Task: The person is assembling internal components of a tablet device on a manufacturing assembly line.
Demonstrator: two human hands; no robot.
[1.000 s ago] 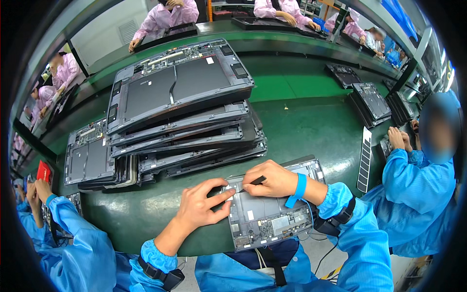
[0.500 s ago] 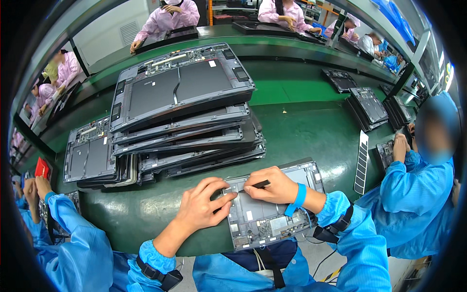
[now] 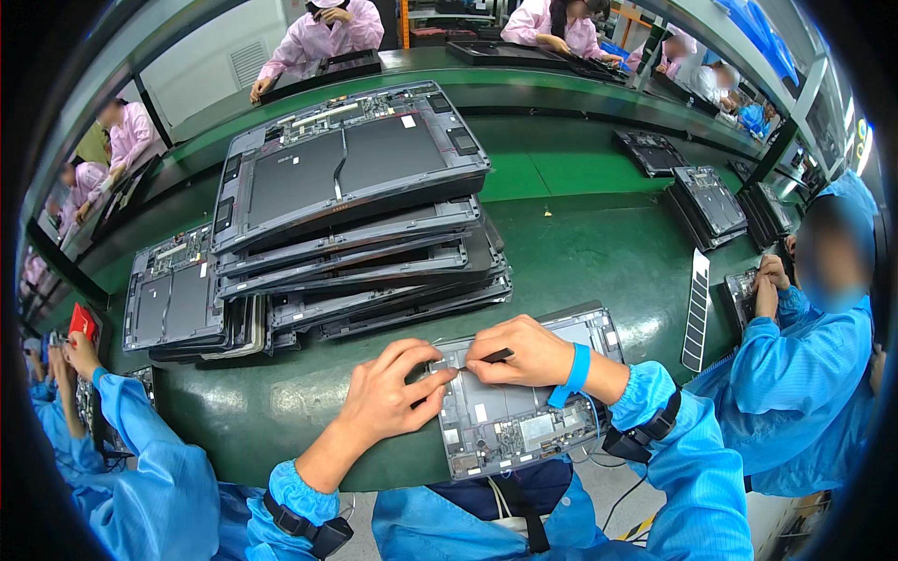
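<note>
An opened laptop base (image 3: 510, 407), with its grey battery and circuit board exposed, lies on the green bench right in front of me. My left hand (image 3: 388, 393) reaches over its far left corner; thumb and fingers are curved and apart, the fingertips touching that edge. Close beside them, my right hand (image 3: 519, 353) is closed on a slim black tool (image 3: 499, 355), its tip pointing down and left at the same corner. The fingers partly cover the tool, so its exact kind does not show. A blue strap circles my right wrist.
Stacked opened laptop bases (image 3: 351, 168) stand beyond my left hand, and smaller stacks (image 3: 708, 201) at the far right. A white strip with dark patches (image 3: 694, 313) lies right of my laptop base. Co-workers sit on both sides (image 3: 795, 374) and across the bench.
My right hand and the black tool have shifted very slightly left and up; my left hand and the laptop base look still. The co-worker at the right has moved their hands.
</note>
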